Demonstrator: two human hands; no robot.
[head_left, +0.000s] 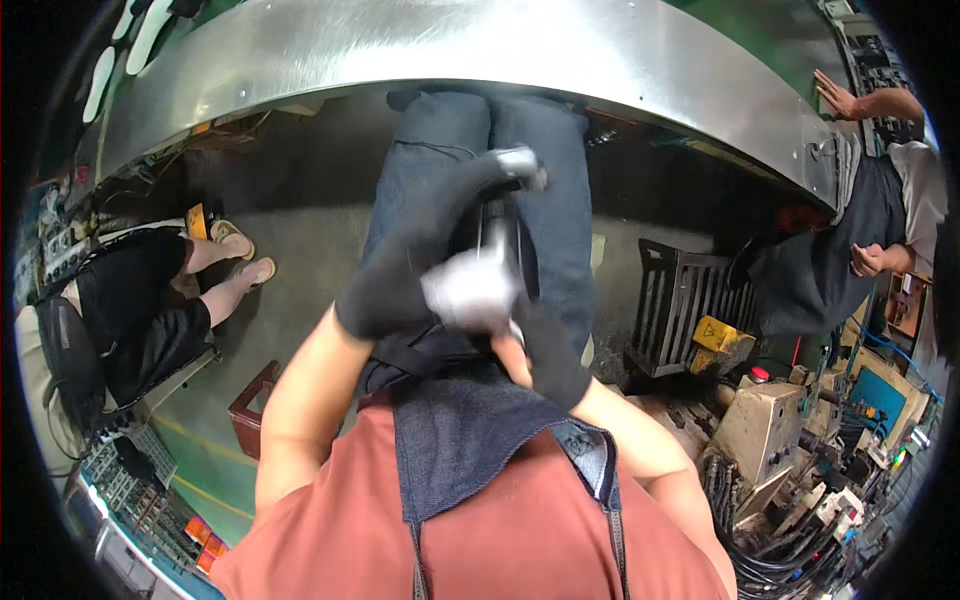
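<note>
Both hands are in front of my waist, over my lap, in dark gloves with whitish finger parts. My left hand (455, 215) reaches up and across, its pale fingertips bent over the far end of a dark, partly shiny object (500, 232). Closer to my body, my right hand (475, 290) has its whitish fingers curled in at the near end of that object. Motion blurs both hands, and the gloves hide most of the object, so its kind does not show. Below the hands hangs a dark denim apron (470, 430).
A metal worktable edge (450, 45) curves across the far side. White sole-shaped pieces (150, 35) lie at far left. Co-workers sit at left (130, 310) and right (850, 240). A dark slatted crate (665, 300), yellow box (722, 340) and cabled machinery (770, 430) stand right.
</note>
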